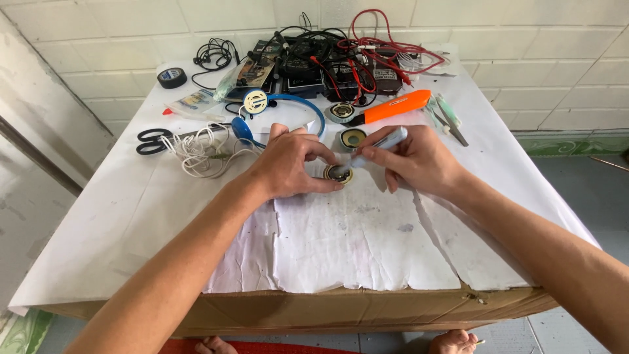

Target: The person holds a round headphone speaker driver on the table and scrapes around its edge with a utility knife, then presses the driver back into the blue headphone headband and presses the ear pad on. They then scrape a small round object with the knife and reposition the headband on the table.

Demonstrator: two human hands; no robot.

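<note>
Pinching small round gold-rimmed speaker driver (339, 174) by rim, left hand (288, 165); right hand (416, 159) fingers gripping grey pen-shaped tool (380, 145). Looking light, cone likely fragile.

Left hand (288, 164) pinching; right hand (419, 160) fisted, gripping.

Single view only, from a head-worn camera. It looks steeply down and forward over the desk (341, 242) from the near edge, facing a white tiled wall (511, 39) at the far side. Range is close: both forearms enter from the bottom corners and the hands meet near frame centre. Floor shows at either side and below the near edge. No second view exists for overlap.
</note>
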